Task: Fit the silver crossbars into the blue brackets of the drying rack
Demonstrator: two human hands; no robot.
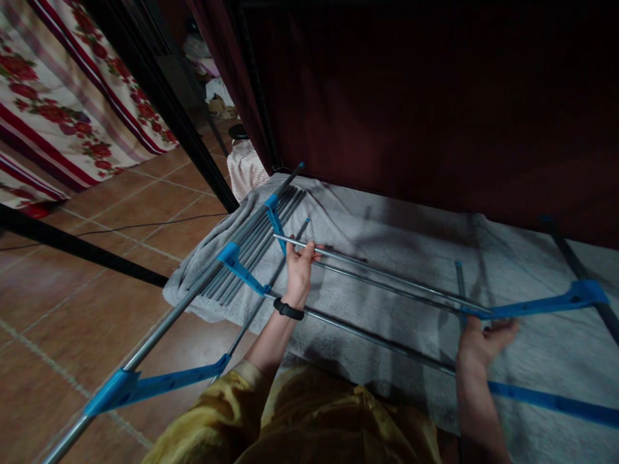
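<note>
A drying rack of grey metal rods and blue plastic connectors (242, 269) lies partly put together over a grey towel (396, 245) on the floor. My left hand (298, 267) is closed round a thin metal rod (367, 265) near its left end. My right hand (481, 341) grips the blue plastic bracket (541, 304) where the rods' right ends meet it. A black band sits on my left wrist. Several loose rods (256, 241) lie bundled on the towel to the left.
A long rod with blue brackets (159, 335) runs out over the brown tiled floor (72, 309) at left. A dark red fabric wardrobe wall (435, 103) stands behind. Floral curtain (58, 109) hangs at far left; a black frame bar (72, 245) crosses the floor.
</note>
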